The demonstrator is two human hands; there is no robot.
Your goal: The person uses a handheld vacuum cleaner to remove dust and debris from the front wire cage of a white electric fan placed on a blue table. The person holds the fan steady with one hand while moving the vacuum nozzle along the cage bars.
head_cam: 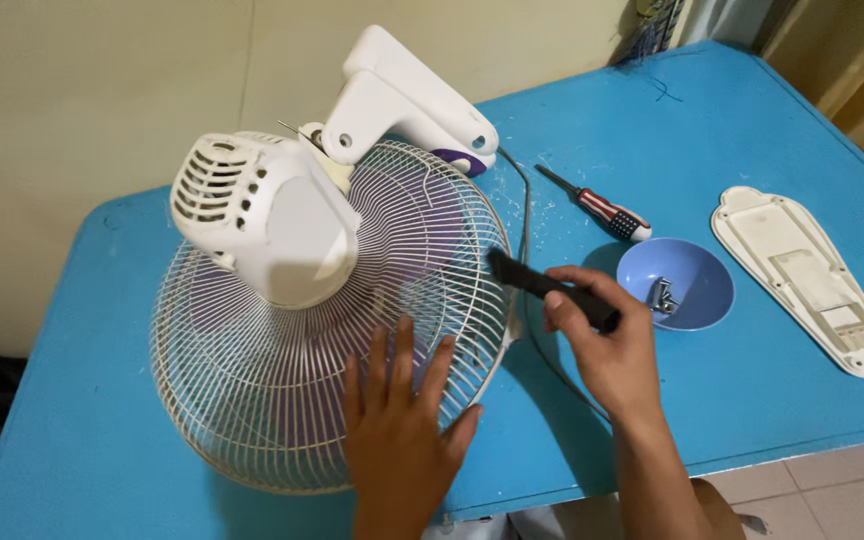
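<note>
1. Your round white wire fan guard, a dome of thin ribbed spokes, lies face down on the smooth blue table, with purple blades dimly visible through it.
2. The glossy white plastic motor housing, boxy and slotted with vents, sits on the guard's middle; a white angular plastic neck bracket rises behind it.
3. Your left hand lies flat and open on the guard's near rim, fingers spread across the wires, gripping nothing.
4. Your right hand is closed around a slim black handled tool, its matte tip touching the guard's right edge; you cannot tell what kind of tool it is.
5. A thin grey cord runs along the table beside the guard.
6. A screwdriver with a striped red, white and blue handle lies beyond your right hand.
7. A shallow round blue plastic bowl holds small metal screws, just beside your right hand.
8. A long white rounded plastic cover plate lies flat, well apart, far right.
</note>
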